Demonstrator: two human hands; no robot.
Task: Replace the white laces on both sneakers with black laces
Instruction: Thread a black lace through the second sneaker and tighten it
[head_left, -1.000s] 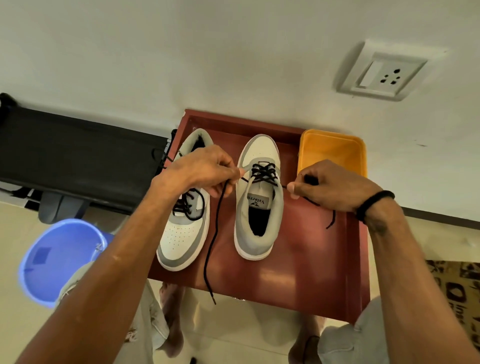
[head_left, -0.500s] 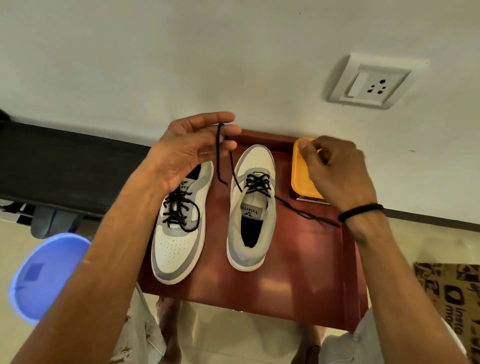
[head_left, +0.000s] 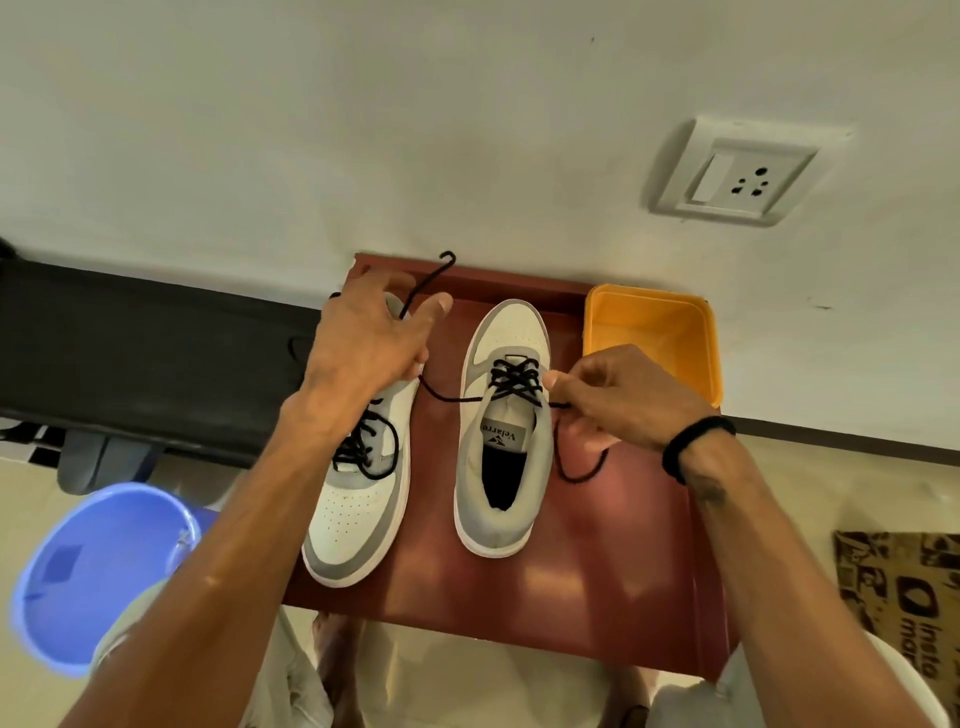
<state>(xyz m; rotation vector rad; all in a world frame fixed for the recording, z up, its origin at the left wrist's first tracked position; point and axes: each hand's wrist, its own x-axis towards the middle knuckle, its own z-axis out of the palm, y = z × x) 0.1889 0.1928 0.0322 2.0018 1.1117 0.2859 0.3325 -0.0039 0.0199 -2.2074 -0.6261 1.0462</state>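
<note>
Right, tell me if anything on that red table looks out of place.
The two sneakers point opposite ways: the left sneaker has its toe toward the person, the right sneaker toward the wall. The black lace is loose, stretched between left hand and right hand. Nothing looks damaged.

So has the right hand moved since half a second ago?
Yes. The right hand has come off the orange tub and dropped back toward the person, now pinching the black lace beside the right sneaker.

It looked like a home: a wall socket (head_left: 730, 174), tiled floor (head_left: 519, 691), blue bucket (head_left: 93, 577) and printed mat (head_left: 904, 592) surrounded the red stool (head_left: 623, 571).
</note>
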